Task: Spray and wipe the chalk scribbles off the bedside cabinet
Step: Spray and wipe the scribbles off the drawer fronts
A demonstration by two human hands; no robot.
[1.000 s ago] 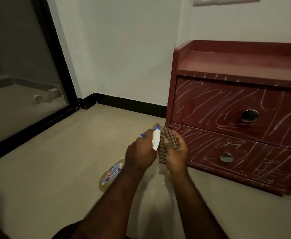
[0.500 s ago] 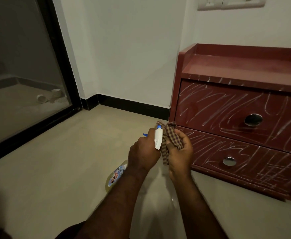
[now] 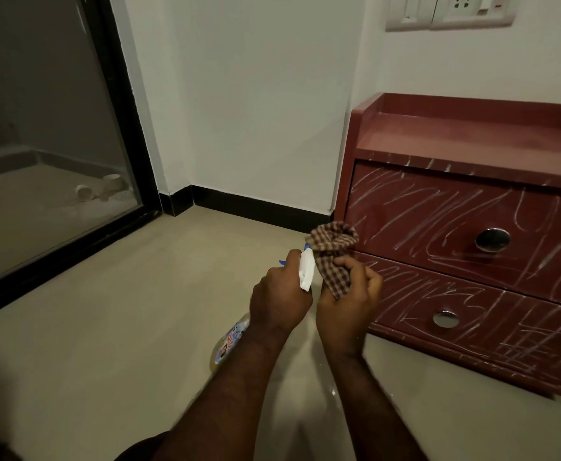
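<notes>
We hold: left grip (image 3: 280,296) curled round spray bottle (image 3: 307,271), right grip (image 3: 345,304) pinching cloth (image 3: 334,247); cabinet (image 3: 438,211) lies rightward, right grip nearer.

The cabinet (image 3: 465,141), right of frame, has a smooth, glossy red-brown finish; the chalk scribbles (image 3: 417,224) on it are matt white. The drawer knobs (image 3: 492,240) are polished metal. The cloth (image 3: 334,257) is woven checked fabric. The spray bottle (image 3: 307,271) is plastic. The floor (image 3: 106,327) is smooth with a slight sheen.

It is a home bedroom. A red two-drawer bedside cabinet (image 3: 472,138) stands on the tiled floor (image 3: 106,327) against a white wall with black skirting (image 3: 255,207), under a switch-and-socket plate (image 3: 448,11), near a black-framed glass door (image 3: 39,144).
</notes>
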